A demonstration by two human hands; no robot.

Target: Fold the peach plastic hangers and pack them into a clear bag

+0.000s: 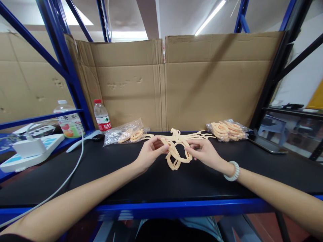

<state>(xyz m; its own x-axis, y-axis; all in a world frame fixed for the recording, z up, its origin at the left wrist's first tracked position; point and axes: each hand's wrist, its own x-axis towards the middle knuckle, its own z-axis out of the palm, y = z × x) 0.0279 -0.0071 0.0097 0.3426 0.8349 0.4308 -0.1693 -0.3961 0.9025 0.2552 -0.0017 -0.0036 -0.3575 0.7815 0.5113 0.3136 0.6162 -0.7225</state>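
Frame point(173, 160), a thin tan plastic piece of linked loops, hangs just above the black tabletop point(113, 174) at its middle, held between both hands. The left hand point(148, 153) is closed on its left end, thumb and forefinger pinched together on the plastic. The right hand point(204, 152) is clamped the same way on the right end, a pale bracelet point(233, 171) at its wrist. The step in hand looks like working the piece between the fingers, perhaps parting joined sections, though the exact join is too small to tell. Whatever follows likely calls for a light, even pinch near the thin bridges, since the loops look easy to bend or snap. Behind stands a cardboard wall point(202, 87), with a blue rack post point(68, 67) at the left. A laptop point(267, 143) lies at the right and a white power strip point(27, 151) at the left, its cable point(73, 168) trailing over the front edge. Loose frames point(194, 135) lie just behind the hands, between the left bag point(123, 132) and the right bag point(227, 130) of similar pieces. Two bottles point(102, 116) stand far left. Nothing sits between the hands and the pile; the cable is well apart.
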